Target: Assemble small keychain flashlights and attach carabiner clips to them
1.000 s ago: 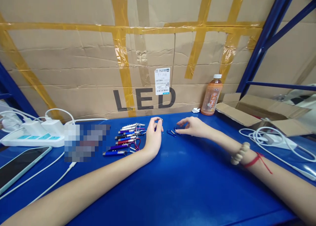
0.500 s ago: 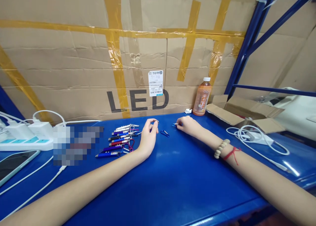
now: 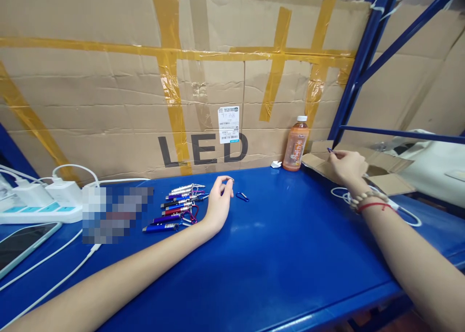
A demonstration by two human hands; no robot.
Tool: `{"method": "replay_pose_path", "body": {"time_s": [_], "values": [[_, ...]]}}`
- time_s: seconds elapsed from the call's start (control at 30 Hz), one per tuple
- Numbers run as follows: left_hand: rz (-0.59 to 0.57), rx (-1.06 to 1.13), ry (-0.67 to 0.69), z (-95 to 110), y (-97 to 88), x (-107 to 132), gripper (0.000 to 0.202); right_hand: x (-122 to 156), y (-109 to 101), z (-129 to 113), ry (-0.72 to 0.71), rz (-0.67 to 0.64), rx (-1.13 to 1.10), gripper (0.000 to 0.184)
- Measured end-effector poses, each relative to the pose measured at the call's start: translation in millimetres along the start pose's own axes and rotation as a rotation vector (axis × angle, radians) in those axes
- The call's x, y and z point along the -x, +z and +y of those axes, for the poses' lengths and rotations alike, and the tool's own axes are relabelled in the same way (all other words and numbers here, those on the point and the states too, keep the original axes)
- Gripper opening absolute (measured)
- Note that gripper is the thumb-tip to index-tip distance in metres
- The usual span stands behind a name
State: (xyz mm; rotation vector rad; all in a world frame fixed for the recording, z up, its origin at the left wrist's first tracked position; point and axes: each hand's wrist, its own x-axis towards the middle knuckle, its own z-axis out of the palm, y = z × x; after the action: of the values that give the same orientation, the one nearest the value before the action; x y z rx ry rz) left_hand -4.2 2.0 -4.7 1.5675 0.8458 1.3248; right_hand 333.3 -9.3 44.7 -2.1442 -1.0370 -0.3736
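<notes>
My left hand [image 3: 218, 203] rests on the blue table with its fingers curled in towards the thumb. A tiny dark bit shows at its fingertips, too small to name. Just right of these fingertips lies a blue carabiner [image 3: 242, 197]. To the left of the hand, several small metal pen-like torches [image 3: 176, 211] in silver, blue, black, red and purple lie in a row, with clips at their right ends. My right hand [image 3: 348, 166] is raised over the open cardboard box [image 3: 394, 183], pinching a small blue carabiner [image 3: 330, 150], mostly hidden by the fingers.
An orange drink bottle [image 3: 295, 145] and a white plug [image 3: 276, 164] stand by the large carton [image 3: 203, 90]. A white cable [image 3: 412, 218] lies before the box. At left are a power strip [image 3: 39, 211], a phone [image 3: 25, 245] and a blurred-out patch [image 3: 119, 213].
My right hand has moved right and up from the table's middle to above the cardboard box, carrying the small blue carabiner. My left hand has stayed in place.
</notes>
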Motion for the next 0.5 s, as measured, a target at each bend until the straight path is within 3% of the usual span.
{"method": "replay_pose_path", "body": {"time_s": [0.1,0.27,0.37,0.43,0.5], "values": [[-0.011,0.008,-0.006,0.0,0.6,0.1,0.014,-1.4,-2.6,12.5,0.207,0.009,0.101,0.024],[-0.042,0.018,-0.025,0.2,1.0,0.3,0.014,-4.6,-0.6,13.6,0.273,0.005,0.11,0.024],[-0.059,0.023,-0.036,0.5,0.8,0.5,0.015,-5.4,-1.4,3.7,0.175,0.058,0.039,0.031],[-0.065,0.028,-0.044,0.2,0.8,0.4,0.015,-1.3,-3.1,-13.3,0.027,0.101,-0.041,0.042],[-0.068,0.033,-0.05,-0.4,0.8,-0.2,0.016,10.5,-4.5,-39.6,-0.161,0.12,-0.14,0.041]]}}
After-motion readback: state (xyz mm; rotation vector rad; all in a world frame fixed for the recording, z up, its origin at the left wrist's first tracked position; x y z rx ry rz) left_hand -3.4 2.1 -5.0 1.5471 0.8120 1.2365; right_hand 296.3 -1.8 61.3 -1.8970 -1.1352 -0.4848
